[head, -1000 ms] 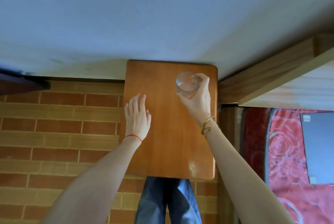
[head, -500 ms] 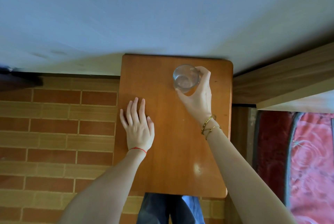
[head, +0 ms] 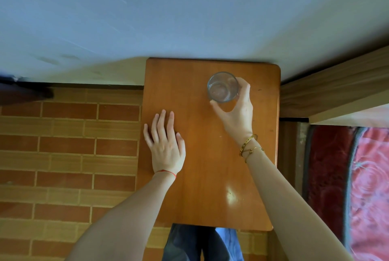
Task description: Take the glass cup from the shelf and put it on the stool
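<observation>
A clear glass cup (head: 222, 86) stands upright near the far right of the brown wooden stool top (head: 202, 176). My right hand (head: 236, 113) curls around the cup from its near right side, thumb and fingers against the glass. My left hand (head: 166, 145) lies flat, fingers spread a little, on the stool's left part with nothing in it.
A pale wall (head: 168, 18) rises just behind the stool. A wooden shelf board (head: 336, 90) juts in at the right, with a red patterned mattress (head: 368, 187) below it. Brick-pattern floor (head: 63, 155) lies to the left. My legs in blue jeans (head: 200, 244) show at the stool's near edge.
The view has closed in on the stool. The cup has come down lower toward the stool top in my right hand, and my left hand has settled flat on the wood.
</observation>
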`<action>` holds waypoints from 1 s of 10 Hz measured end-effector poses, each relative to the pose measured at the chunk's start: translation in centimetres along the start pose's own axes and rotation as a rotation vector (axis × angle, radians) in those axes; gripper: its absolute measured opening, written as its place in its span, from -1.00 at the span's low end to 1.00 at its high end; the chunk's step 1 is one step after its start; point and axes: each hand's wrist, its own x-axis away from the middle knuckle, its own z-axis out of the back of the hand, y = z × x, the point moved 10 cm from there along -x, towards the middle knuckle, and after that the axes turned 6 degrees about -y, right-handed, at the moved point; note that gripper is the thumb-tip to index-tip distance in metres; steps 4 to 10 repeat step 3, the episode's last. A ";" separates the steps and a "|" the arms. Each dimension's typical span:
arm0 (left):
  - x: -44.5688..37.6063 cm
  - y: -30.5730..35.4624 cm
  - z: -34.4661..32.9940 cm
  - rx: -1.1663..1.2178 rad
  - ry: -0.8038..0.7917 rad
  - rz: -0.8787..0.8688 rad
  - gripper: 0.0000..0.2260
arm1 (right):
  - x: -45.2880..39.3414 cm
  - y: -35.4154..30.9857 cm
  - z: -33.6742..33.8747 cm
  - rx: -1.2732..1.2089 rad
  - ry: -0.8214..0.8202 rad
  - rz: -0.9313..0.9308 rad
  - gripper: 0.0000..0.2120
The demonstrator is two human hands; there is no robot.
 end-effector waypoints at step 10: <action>-0.1 0.4 0.9 0.005 0.002 -0.021 -0.53 | 2.2 0.9 1.2 0.124 -0.104 -0.066 -0.21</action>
